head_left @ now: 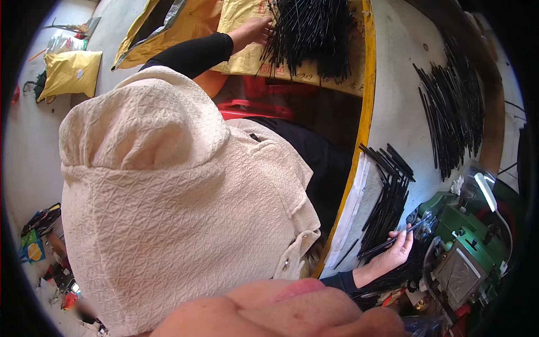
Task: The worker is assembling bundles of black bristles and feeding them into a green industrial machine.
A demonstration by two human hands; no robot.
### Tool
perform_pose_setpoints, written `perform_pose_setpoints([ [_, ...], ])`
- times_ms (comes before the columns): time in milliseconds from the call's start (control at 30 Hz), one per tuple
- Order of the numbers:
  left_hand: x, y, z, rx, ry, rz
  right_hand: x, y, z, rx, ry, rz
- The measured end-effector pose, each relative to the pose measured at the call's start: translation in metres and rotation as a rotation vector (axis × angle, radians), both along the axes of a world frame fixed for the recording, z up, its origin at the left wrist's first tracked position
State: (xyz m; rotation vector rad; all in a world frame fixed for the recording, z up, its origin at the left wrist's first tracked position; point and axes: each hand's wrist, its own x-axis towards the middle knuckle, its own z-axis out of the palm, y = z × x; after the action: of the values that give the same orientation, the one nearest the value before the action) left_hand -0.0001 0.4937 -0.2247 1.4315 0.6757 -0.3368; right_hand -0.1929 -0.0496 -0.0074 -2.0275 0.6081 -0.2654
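My left hand (254, 31) is at the edge of a dense pile of thin black rods (311, 33), its fingers bent and closed on the nearest ones; the fingertips are partly hidden. On the right, my right hand (400, 247) pinches one slim black rod (416, 226) between thumb and fingers. The far tip of that rod points into the working end of a green metal machine (469, 236). Beside this hand, more black rods (387, 202) lie in a loose stack on the table.
Another large bundle of black rods (453, 112) lies farther along the pale table (393, 73), which has a yellow edge (359, 143). Yellow sacking (238, 62) lies under the left pile. A red stool (252, 106) stands below, and a white lamp (485, 191) is by the machine.
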Motion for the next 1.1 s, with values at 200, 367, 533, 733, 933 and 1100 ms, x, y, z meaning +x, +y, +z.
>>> perform_pose_setpoints([
  [200, 0.020, -0.012, -0.022, 0.619, -0.077, -0.184, -0.003, -0.006, -0.002, 0.006, -0.049, 0.044],
  [367, 0.028, -0.030, -0.039, 0.587, -0.154, -0.124, -0.003, -0.007, 0.002, -0.058, -0.006, 0.022],
  [533, 0.025, -0.031, -0.041, 0.862, -0.298, -0.084, -0.002, -0.012, -0.001, -0.055, -0.038, 0.035],
  [733, 0.021, -0.034, -0.030, 0.946, -0.390, -0.237, -0.002, -0.013, -0.001, -0.030, -0.051, 0.030],
  [933, 0.015, -0.032, -0.034, 1.027, -0.463, -0.078, -0.003, -0.008, 0.000, -0.043, -0.030, 0.028],
  [1100, 0.024, -0.038, -0.041, 0.959, -0.431, -0.157, -0.003, -0.016, 0.001, -0.075, -0.022, 0.020],
])
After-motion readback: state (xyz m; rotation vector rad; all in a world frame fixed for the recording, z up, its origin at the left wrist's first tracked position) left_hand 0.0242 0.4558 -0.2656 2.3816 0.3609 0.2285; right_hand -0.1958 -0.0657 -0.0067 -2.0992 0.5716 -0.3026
